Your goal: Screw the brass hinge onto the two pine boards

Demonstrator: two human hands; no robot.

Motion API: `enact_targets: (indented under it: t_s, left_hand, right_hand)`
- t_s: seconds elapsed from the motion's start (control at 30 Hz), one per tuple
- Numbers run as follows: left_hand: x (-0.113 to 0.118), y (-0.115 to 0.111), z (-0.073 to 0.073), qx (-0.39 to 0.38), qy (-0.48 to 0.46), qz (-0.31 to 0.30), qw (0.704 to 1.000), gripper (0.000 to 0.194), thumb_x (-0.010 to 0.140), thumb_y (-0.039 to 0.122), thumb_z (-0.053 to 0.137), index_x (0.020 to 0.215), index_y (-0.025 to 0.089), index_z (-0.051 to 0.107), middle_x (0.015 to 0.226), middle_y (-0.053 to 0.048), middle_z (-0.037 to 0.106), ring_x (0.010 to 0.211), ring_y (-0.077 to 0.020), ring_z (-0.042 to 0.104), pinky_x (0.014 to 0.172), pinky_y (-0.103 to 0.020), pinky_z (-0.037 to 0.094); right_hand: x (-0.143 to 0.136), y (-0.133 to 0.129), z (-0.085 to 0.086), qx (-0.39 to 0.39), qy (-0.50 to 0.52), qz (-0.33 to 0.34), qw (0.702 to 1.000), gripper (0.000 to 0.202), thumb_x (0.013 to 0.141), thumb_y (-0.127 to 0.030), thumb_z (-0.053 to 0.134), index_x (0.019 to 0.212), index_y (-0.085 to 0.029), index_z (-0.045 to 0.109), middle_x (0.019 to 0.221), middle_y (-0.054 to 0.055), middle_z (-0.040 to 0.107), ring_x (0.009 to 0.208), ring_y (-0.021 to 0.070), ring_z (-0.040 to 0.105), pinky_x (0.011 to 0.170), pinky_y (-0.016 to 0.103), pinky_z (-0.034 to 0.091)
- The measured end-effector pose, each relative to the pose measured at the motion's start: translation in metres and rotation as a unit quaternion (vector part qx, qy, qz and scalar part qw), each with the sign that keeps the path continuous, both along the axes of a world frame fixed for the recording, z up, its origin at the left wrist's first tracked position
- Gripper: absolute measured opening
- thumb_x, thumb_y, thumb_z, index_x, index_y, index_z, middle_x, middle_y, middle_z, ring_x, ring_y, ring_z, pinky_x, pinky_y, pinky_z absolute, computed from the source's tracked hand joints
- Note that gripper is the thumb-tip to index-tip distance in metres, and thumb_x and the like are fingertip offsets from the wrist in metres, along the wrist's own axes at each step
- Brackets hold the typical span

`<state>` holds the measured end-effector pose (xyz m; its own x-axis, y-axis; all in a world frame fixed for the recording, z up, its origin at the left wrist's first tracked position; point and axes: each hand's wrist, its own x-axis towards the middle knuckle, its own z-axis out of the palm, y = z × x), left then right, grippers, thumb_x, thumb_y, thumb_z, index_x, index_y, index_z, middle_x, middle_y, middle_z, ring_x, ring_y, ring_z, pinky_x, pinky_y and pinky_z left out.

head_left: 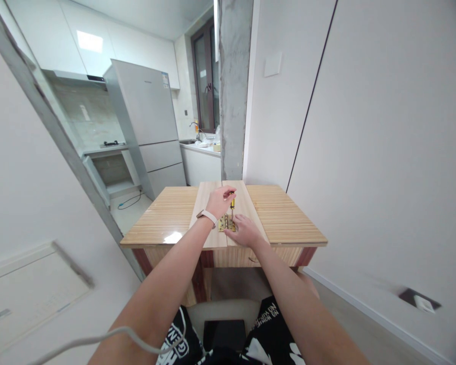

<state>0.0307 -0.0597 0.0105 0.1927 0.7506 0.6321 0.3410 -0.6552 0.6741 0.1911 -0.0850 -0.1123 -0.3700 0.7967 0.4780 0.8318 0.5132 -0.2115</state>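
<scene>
My left hand (221, 201), with a watch (200, 214) on its wrist, grips the top of a yellow and black screwdriver (232, 203). The screwdriver stands upright, its tip down at the right leaf of a brass-coloured hinge (222, 223). That hinge lies opened flat across the seam between two pale wooden boards (209, 195). My right hand (247, 231) holds the hinge's right side, thumb at the near edge and fingers beside the screwdriver shaft. Any screw under the tip is too small to make out.
The boards rest on a striped wooden table (289, 213) with a drawer handle (254, 260) at the front. A white cable (114, 332) crosses near my left forearm. A grey fridge (146, 109) and sink counter (201, 162) stand beyond; a white wall (365, 126) rises to the right.
</scene>
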Motion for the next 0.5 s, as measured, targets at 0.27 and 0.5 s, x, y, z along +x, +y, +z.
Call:
enact_targets:
  t_s: [0.27, 0.5]
  left_hand:
    - [0.0006, 0.0004, -0.0071, 0.019, -0.039, 0.027, 0.999, 0.011, 0.082, 0.023, 0.079, 0.091, 0.018, 0.075, 0.100, -0.006, 0.072, 0.081, -0.0143, 0.071, 0.078, -0.030, 0.061]
    - [-0.0020, 0.0044, -0.0094, 0.025, -0.031, 0.061, 0.997, 0.007, 0.086, 0.022, 0.075, 0.092, 0.019, 0.076, 0.099, -0.005, 0.073, 0.078, -0.0141, 0.070, 0.077, -0.030, 0.060]
  right_hand:
    - [0.0004, 0.0010, 0.0011, -0.008, -0.004, -0.001, 1.000, 0.059, 0.091, -0.068, 0.056, 0.128, -0.023, 0.062, 0.117, 0.012, 0.065, 0.115, 0.0274, 0.057, 0.102, 0.038, 0.039]
    - [0.0011, 0.0022, -0.0005, -0.005, -0.006, -0.003, 1.000, 0.060, 0.090, -0.069, 0.056, 0.127, -0.022, 0.063, 0.119, 0.013, 0.065, 0.115, 0.0274, 0.057, 0.101, 0.038, 0.040]
